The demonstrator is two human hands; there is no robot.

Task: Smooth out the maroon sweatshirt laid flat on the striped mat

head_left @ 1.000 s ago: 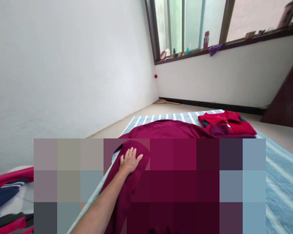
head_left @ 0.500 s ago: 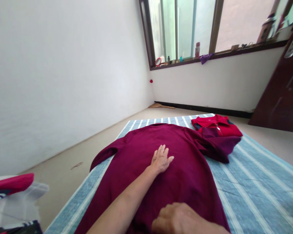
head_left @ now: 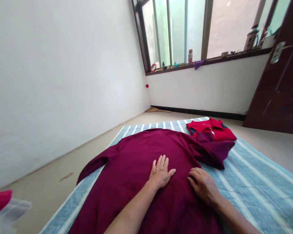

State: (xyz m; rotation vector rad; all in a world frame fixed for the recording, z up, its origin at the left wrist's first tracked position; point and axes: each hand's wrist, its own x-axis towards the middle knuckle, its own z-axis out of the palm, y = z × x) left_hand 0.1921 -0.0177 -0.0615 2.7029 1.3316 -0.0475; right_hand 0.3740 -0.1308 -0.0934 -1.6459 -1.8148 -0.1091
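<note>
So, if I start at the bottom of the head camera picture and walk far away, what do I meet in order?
right hand → left hand → folded red zip top → black skirting strip → purple cloth → window

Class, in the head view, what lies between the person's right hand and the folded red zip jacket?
In the head view, the maroon shirt's sleeve lies between the right hand and the red zip jacket.
</note>
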